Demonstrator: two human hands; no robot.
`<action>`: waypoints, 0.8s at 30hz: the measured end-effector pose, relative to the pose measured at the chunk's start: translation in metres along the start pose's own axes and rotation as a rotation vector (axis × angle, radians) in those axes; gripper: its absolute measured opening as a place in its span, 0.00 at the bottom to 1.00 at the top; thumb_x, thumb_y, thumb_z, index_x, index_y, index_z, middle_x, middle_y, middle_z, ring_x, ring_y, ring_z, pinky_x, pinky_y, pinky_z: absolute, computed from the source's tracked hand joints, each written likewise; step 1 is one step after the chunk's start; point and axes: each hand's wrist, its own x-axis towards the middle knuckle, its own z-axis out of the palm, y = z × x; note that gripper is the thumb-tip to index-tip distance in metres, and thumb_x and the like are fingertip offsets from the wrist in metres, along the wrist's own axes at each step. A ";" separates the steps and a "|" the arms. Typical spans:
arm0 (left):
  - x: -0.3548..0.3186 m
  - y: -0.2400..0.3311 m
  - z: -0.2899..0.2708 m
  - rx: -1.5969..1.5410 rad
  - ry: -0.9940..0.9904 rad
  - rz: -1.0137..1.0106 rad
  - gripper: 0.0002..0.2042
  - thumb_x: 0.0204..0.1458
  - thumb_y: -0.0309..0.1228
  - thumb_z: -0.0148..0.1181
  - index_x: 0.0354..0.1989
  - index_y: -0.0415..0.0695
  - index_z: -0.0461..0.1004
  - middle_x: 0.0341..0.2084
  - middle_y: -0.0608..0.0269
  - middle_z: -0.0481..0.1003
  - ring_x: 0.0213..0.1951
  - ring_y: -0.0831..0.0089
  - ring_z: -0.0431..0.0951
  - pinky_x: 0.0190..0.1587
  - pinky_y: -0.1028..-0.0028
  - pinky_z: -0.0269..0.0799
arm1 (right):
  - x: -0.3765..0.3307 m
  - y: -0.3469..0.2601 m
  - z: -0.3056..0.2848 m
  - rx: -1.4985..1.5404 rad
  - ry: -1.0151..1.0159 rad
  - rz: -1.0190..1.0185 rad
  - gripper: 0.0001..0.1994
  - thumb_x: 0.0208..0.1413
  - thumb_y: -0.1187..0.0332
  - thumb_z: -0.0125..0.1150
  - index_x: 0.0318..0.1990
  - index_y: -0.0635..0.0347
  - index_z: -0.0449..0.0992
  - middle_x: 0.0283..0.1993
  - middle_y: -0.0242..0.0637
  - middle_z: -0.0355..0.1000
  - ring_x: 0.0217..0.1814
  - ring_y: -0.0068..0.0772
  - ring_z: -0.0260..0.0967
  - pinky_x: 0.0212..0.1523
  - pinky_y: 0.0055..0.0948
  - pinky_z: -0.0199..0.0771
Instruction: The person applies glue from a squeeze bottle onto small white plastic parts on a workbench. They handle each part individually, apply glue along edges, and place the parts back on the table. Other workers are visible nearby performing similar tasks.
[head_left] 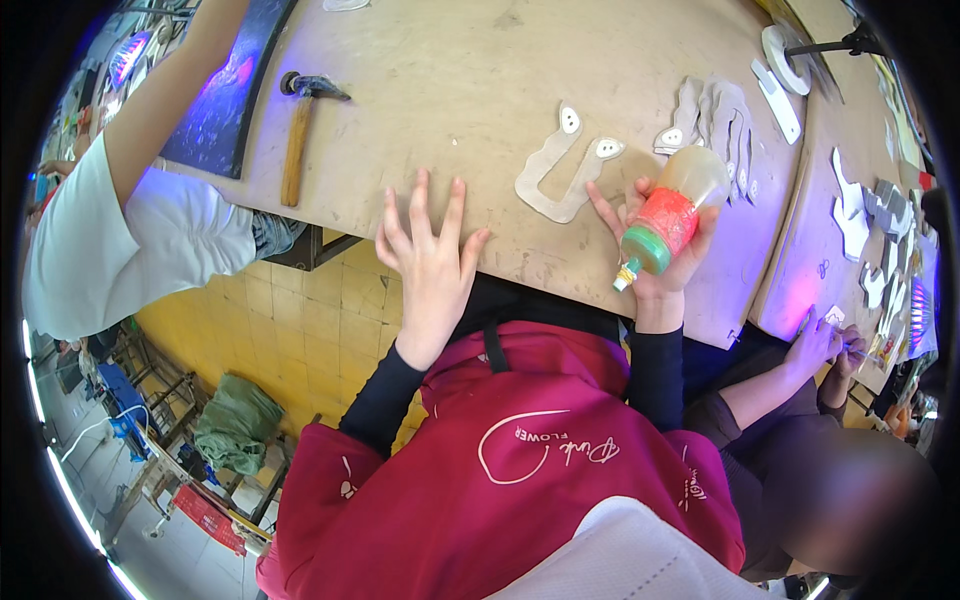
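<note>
Head view: our right hand grips glue bottle (nozzle down); left hand splayed flat at tabletop edge; U-shaped cutout unglued, we judge.

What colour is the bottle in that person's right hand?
The bottle is clear with an orange-red label, green neck and yellowish tip, seen in the head view.

Right hand grips a glue bottle, nozzle tipped down, beside a U-shaped cutout — left hand spread flat on the workbench; hammer far left.
</note>
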 end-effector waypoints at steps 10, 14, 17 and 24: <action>0.013 -0.002 -0.015 -0.532 0.106 0.055 0.09 0.51 0.30 0.67 0.40 0.46 0.80 0.47 0.61 0.75 0.54 0.57 0.71 0.56 0.61 0.62 | -0.015 0.006 0.006 -0.574 0.007 -0.425 0.39 0.50 0.40 0.68 0.58 0.65 0.66 0.52 0.44 0.72 0.51 0.38 0.73 0.61 0.48 0.70; 0.038 0.015 0.013 -0.578 0.207 0.089 0.10 0.49 0.30 0.68 0.40 0.48 0.81 0.37 0.66 0.76 0.42 0.65 0.73 0.46 0.67 0.64 | -0.014 0.019 0.014 -0.999 0.156 -0.659 0.37 0.53 0.51 0.71 0.61 0.66 0.63 0.56 0.51 0.70 0.55 0.44 0.71 0.56 0.43 0.74; 0.042 0.021 0.020 -0.492 0.227 0.071 0.11 0.49 0.31 0.68 0.41 0.52 0.82 0.34 0.72 0.74 0.39 0.69 0.72 0.41 0.69 0.61 | -0.009 0.028 0.017 -1.171 0.161 -0.728 0.34 0.54 0.53 0.70 0.61 0.68 0.65 0.56 0.51 0.70 0.55 0.43 0.71 0.57 0.42 0.73; 0.040 0.017 0.022 -0.533 0.232 0.078 0.10 0.48 0.31 0.69 0.40 0.52 0.83 0.33 0.72 0.74 0.39 0.71 0.73 0.42 0.69 0.62 | -0.005 0.036 0.014 -1.299 0.153 -0.784 0.33 0.54 0.55 0.70 0.59 0.69 0.66 0.56 0.51 0.71 0.56 0.45 0.71 0.58 0.43 0.72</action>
